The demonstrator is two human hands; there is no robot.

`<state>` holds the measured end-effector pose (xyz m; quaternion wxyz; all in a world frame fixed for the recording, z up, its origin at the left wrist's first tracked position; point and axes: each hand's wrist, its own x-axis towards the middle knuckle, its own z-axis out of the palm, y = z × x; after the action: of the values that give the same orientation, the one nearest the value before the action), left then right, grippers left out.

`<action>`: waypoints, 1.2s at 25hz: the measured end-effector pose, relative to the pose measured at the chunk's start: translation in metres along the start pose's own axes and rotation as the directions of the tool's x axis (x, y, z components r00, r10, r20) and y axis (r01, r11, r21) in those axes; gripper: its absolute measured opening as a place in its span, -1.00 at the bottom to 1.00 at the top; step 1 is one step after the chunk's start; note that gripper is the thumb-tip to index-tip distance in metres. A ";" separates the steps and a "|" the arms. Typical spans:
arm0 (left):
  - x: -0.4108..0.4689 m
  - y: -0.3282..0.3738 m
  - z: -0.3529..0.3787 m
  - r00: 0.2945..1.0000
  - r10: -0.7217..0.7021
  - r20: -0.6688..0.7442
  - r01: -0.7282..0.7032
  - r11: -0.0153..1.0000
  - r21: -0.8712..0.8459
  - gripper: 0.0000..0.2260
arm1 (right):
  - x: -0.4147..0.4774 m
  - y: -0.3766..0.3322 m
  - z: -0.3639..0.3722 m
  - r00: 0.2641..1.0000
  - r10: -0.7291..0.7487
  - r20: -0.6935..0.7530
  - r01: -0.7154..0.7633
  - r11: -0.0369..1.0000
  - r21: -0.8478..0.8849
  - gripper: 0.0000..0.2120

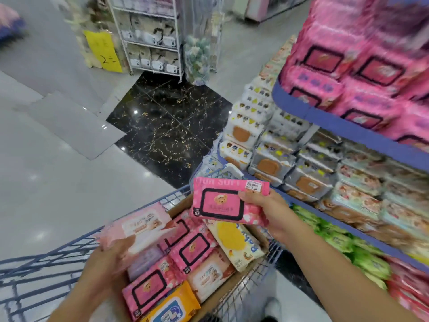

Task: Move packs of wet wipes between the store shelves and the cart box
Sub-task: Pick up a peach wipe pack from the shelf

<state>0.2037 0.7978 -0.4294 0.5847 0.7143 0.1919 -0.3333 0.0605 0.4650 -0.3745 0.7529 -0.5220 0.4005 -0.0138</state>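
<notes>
- The right hand [267,212] has its grip clenched on the right end of a bright pink pack [228,201] of wet wipes, thumb on top by the white price sticker [253,185], fingers underneath.
- That pack is held flat in the air above the far right part of the cardboard box [222,291], clear of the packs below it.
- The left hand [109,261] grasps a pale pink pack [139,226] by its near end; the pack is blurred and tilted over the box's far left corner, so I cannot tell whether it touches the box.
- Inside the box lie more packs, close together: two bright pink packs with black-framed lids [192,251], a white pack with a yellow lid [234,240] at the right, a pale peach pack [209,275], a lilac pack [146,259] and an orange pack [171,307] at the near edge.
- The box sits in a blue wire cart [46,270].
- To the right stand blue store shelves [348,126]: pink packs on top, grey and white packs lower, green ones nearer.
- Farther off, a white wire rack [151,36] stands on the tiled floor [58,182].
</notes>
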 end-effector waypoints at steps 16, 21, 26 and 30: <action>-0.239 0.169 0.269 0.635 0.600 0.486 -0.531 0.796 -0.290 -0.42 | -0.203 -0.115 -0.277 0.831 -0.465 -0.305 0.512 0.854 0.095 -0.38; -0.288 0.167 0.333 0.556 0.647 0.521 -0.569 0.754 -0.329 -0.08 | -0.208 -0.134 -0.351 0.763 -0.507 -0.401 0.562 0.827 0.023 -0.10; -0.278 0.183 0.350 0.565 0.668 0.484 -0.595 0.737 -0.321 -0.03 | -0.162 -0.182 -0.356 0.732 -0.563 -0.383 0.589 0.806 -0.059 -0.48; -0.220 0.216 0.351 0.580 0.684 0.442 -0.609 0.725 -0.322 -0.18 | -0.088 -0.219 -0.339 0.746 -0.575 -0.336 0.555 0.816 -0.162 -0.36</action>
<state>0.1036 0.4325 -0.1557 0.7413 0.5712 -0.2299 -0.2674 -0.1211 0.1417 -0.1938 0.6102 -0.6257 0.3582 -0.3285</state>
